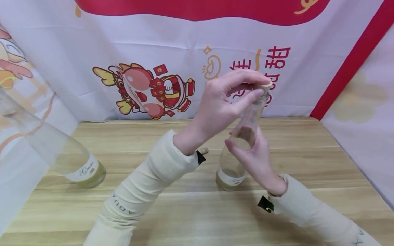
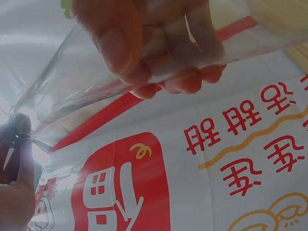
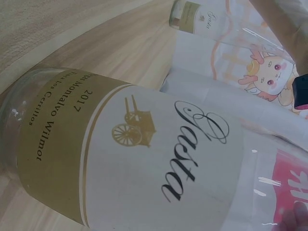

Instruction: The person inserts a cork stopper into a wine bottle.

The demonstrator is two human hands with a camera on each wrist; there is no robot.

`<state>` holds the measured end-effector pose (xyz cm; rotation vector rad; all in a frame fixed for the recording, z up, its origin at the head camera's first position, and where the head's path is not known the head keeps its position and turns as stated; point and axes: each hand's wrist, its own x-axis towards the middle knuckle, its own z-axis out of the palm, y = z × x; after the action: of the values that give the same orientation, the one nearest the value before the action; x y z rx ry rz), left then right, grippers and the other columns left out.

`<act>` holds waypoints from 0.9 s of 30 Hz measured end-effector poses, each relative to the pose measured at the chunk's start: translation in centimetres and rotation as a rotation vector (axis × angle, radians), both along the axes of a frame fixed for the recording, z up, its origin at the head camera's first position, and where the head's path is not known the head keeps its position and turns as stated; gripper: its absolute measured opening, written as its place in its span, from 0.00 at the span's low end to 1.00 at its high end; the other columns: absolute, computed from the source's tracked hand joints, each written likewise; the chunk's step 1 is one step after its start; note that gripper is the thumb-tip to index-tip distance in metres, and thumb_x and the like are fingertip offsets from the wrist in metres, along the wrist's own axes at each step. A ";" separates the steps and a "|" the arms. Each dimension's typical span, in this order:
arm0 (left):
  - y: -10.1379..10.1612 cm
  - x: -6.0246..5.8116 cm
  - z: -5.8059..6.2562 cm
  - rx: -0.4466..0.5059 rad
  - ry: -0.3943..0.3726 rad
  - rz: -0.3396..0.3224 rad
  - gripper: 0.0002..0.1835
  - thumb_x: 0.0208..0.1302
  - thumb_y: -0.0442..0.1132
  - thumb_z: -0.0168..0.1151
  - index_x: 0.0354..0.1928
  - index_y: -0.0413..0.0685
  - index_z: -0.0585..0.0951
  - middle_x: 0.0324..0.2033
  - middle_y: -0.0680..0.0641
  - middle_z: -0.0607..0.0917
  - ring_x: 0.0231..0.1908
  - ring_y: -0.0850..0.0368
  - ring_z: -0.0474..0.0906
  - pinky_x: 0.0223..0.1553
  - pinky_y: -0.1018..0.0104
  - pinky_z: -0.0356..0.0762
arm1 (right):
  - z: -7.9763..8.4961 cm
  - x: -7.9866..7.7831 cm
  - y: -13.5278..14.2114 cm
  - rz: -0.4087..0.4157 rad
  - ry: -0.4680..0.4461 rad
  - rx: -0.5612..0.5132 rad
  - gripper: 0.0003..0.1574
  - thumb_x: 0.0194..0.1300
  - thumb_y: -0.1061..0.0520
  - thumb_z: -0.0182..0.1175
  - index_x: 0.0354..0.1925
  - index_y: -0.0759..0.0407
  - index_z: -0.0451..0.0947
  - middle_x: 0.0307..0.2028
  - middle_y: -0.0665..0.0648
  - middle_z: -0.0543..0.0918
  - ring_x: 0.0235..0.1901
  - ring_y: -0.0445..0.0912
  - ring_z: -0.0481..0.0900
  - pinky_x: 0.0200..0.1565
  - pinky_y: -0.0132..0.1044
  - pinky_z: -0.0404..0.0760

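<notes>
A clear glass bottle [image 1: 229, 160] with a white and gold label [image 3: 159, 154] stands on the wooden table, right of centre. My right hand [image 1: 253, 153] grips its body from the right, thumb and fingers round the glass. At the bottle's mouth, my left hand [image 1: 221, 102] pinches a light-coloured cork [image 1: 264, 85] between thumb and fingers. The left wrist view shows the neck end at the left with fingers of the left hand [image 2: 17, 178] at it, and the right hand [image 2: 159, 43] round the body.
A second clear bottle [image 1: 83, 167] with a similar label stands at the table's left. Another small cork [image 1: 203, 150] lies on the table [image 1: 147, 218] beyond the left cuff. Printed white cloth [image 1: 123, 37] hangs behind the table and along both sides.
</notes>
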<state>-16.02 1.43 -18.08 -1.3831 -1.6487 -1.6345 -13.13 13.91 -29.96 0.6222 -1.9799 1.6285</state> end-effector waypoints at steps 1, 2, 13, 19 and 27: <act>0.0 0.0 0.0 -0.001 -0.004 -0.003 0.09 0.55 0.24 0.61 0.39 0.27 0.79 0.37 0.37 0.82 0.41 0.55 0.79 0.46 0.67 0.76 | 0.0 0.0 0.0 -0.001 -0.006 -0.007 0.26 0.46 0.75 0.63 0.44 0.72 0.66 0.34 0.64 0.78 0.37 0.43 0.78 0.46 0.32 0.77; -0.1 0.0 0.1 -0.005 -0.008 -0.003 0.09 0.55 0.24 0.61 0.39 0.28 0.79 0.38 0.37 0.82 0.41 0.56 0.79 0.46 0.67 0.76 | 0.1 0.0 -0.1 0.000 -0.009 -0.011 0.26 0.46 0.75 0.64 0.44 0.73 0.66 0.34 0.65 0.78 0.37 0.44 0.78 0.46 0.33 0.77; -1.7 0.0 -2.9 -0.154 -0.262 0.010 0.29 0.57 0.28 0.61 0.62 0.35 0.66 0.55 0.40 0.74 0.54 0.62 0.71 0.56 0.69 0.69 | 0.1 0.0 -0.1 -0.027 -0.015 0.005 0.29 0.45 0.75 0.65 0.46 0.73 0.66 0.35 0.65 0.79 0.38 0.44 0.78 0.46 0.32 0.77; -3.2 -0.1 -7.0 -0.246 -0.424 -0.030 0.37 0.56 0.28 0.62 0.66 0.41 0.58 0.61 0.42 0.68 0.60 0.61 0.65 0.60 0.69 0.63 | 0.1 0.1 -0.1 -0.082 -0.022 0.040 0.29 0.44 0.75 0.65 0.46 0.74 0.66 0.37 0.64 0.79 0.39 0.39 0.77 0.46 0.31 0.76; -3.6 0.0 -12.3 -0.411 -0.584 -0.046 0.50 0.47 0.32 0.70 0.69 0.44 0.50 0.66 0.45 0.60 0.64 0.60 0.57 0.62 0.68 0.58 | 0.1 0.2 -0.1 -0.067 -0.038 0.044 0.30 0.45 0.75 0.65 0.47 0.75 0.65 0.39 0.66 0.79 0.41 0.45 0.78 0.49 0.31 0.76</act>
<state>-15.99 -2.21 -30.34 -1.1804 -2.4092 -1.9245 -12.94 13.81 -29.83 0.5391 -2.0466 1.5722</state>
